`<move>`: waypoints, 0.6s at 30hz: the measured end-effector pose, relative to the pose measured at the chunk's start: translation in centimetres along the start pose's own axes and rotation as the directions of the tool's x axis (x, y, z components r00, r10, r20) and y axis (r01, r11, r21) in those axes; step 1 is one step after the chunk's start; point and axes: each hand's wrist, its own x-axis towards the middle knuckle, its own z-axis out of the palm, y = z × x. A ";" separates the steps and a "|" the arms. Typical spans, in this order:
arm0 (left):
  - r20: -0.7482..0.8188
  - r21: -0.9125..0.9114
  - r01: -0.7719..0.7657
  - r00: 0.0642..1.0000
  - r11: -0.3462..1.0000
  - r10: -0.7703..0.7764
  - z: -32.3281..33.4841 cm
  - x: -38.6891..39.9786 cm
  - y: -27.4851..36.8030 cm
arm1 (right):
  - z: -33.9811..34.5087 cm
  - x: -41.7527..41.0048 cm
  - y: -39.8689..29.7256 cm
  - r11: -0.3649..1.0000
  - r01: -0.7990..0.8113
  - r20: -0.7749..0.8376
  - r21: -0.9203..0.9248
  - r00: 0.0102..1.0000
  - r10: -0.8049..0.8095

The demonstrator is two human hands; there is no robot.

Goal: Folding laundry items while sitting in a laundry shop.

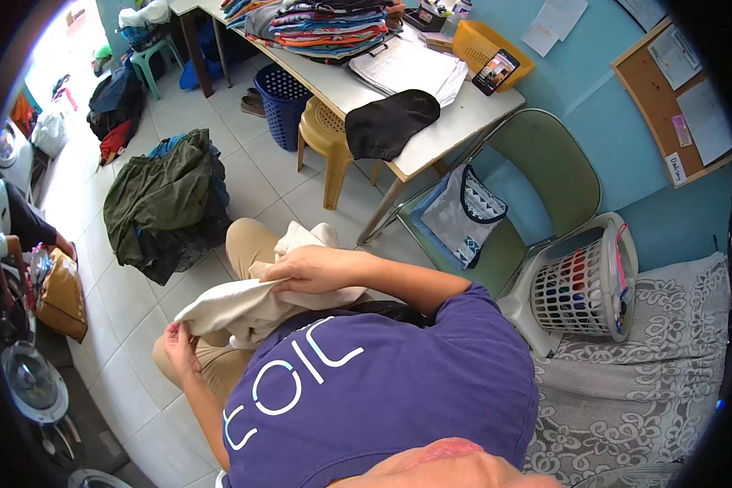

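A cream cloth garment (pixel 238 308) lies bunched over my lap, stretched between both hands. My left hand (pixel 183 348) pinches its outer edge at the lower left of the view. Nearer the table, my right hand (pixel 311 268) grips a fold of the same cloth, fingers curled over it. Which kind of garment it is cannot be told from the bunched shape. On the floor beyond my knees sits a heap of clothes with an olive green garment (pixel 158 195) on top.
A white table (pixel 421 143) bears a black cloth (pixel 390 122), papers (pixel 409 64) and stacked folded clothes (pixel 335 30). Folded shirts (pixel 463 213) rest on a green chair (pixel 543 158). Around stand a yellow stool (pixel 329 152), a blue basket (pixel 280 113) and a white laundry basket (pixel 570 293). Another person's leg (pixel 33 219) shows at far left.
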 end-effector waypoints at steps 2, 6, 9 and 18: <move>0.059 0.083 0.002 0.998 0.997 -0.007 0.4 0.7 -1.7 | 0.6 -0.4 -0.1 0.999 -0.007 0.017 0.049 1.000 0.006; 0.191 0.317 -0.205 0.970 0.926 0.150 1.8 2.2 -4.6 | 2.0 -0.7 -0.7 0.993 -0.092 0.108 0.070 0.991 0.084; 0.320 0.465 -0.462 0.883 0.755 0.344 2.9 2.1 -5.4 | 2.4 -0.6 -0.9 0.990 -0.126 0.168 0.058 0.979 0.114; 0.325 0.186 0.114 0.930 0.976 -0.171 4.4 1.3 -4.5 | 4.1 -0.1 -1.0 0.999 -0.018 0.126 0.033 0.992 0.014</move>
